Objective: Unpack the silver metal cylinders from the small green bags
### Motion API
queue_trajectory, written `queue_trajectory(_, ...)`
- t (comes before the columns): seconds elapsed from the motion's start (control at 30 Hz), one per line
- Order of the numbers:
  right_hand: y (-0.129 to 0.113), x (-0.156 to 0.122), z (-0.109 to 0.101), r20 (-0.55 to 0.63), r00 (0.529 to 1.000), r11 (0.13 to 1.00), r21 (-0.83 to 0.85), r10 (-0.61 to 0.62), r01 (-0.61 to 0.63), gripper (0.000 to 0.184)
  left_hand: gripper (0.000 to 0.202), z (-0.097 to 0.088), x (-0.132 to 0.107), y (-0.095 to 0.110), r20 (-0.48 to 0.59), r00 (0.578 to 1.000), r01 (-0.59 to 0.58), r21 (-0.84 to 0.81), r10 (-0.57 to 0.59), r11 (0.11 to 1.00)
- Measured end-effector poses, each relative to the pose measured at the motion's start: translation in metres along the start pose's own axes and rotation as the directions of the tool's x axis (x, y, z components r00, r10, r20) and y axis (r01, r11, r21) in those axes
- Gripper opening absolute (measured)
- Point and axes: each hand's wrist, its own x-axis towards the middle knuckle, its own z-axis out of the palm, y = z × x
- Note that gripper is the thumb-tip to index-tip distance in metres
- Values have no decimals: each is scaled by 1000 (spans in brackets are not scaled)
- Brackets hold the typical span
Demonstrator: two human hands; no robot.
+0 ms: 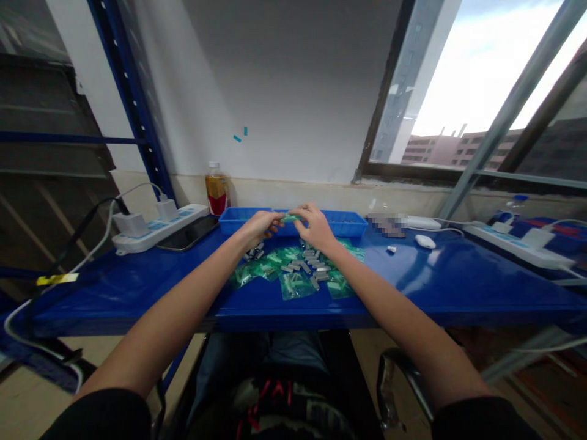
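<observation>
My left hand and my right hand meet over the near side of a blue tray. Between their fingertips is a small green plastic bag, pinched from both sides; its contents are too small to make out. Below the hands, several short silvery metal pieces lie loose in a pile. Around and under them are more green plastic bags, some with pieces showing inside. The tray has compartments, and my hands hide part of it.
Left on the blue table are a power strip, a phone and an amber drink bottle. To the right sit a white earbud case, an earbud and another power strip. A wall stands behind.
</observation>
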Motion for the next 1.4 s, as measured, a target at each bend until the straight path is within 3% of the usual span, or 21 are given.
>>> queue_trajectory(0.07,-2,-1,-1,-9,1000,1000,19,-25,25,28,19,-1,-1,3,-31,999,-12,-51,11,999)
queue_trajectory(0.17,-4,-1,-1,-33,999,1000,20,-17,18,33,16,-10,1,9,-175,983,-71,-111,50,991)
queue_trajectory(0.27,-3,-2,-1,-10,1000,1000,6,8,-8,35,28,-29,3,13,-287,956,-80,-72,56,994)
queue_trajectory(0.33,-1,-3,0,29,1000,1000,-3,11,-11,36,45,-42,3,12,-236,971,-26,59,40,998)
queue_trajectory(0.4,0,-4,2,73,997,1000,-12,2,-1,35,49,-50,2,9,-138,989,-14,296,57,955)
queue_trajectory(0.5,1,-5,4,138,990,1000,-27,-10,14,31,28,-54,2,2,94,990,-143,642,107,754)
queue_trajectory(0.57,1,-6,5,182,983,999,-35,-8,15,29,11,-53,4,-3,211,968,-250,767,136,591)
queue_trajectory(0.6,1,-7,5,203,979,999,-39,-5,13,29,13,-53,5,-5,237,960,-279,810,148,515)
queue_trajectory(0.7,0,-7,5,255,967,999,-52,3,11,28,32,-54,6,-8,230,965,-261,903,130,342)
queue_trajectory(0.83,0,-8,6,295,955,997,-70,3,18,28,37,-55,5,-12,188,980,-198,951,65,238)
queue_trajectory(0.97,0,-8,8,311,950,995,-89,-6,35,27,19,-50,3,-15,177,980,-193,951,87,241)
queue_trajectory(1.1,1,-9,10,335,942,994,-95,-20,55,27,8,-42,3,-17,188,969,-232,915,161,330)
queue_trajectory(1.27,3,-7,11,322,946,996,-68,-40,65,25,10,-27,1,-17,340,878,-476,704,337,528)
queue_trajectory(1.4,5,-4,8,259,966,998,-41,-28,40,17,11,-15,0,-18,373,808,-587,576,456,569)
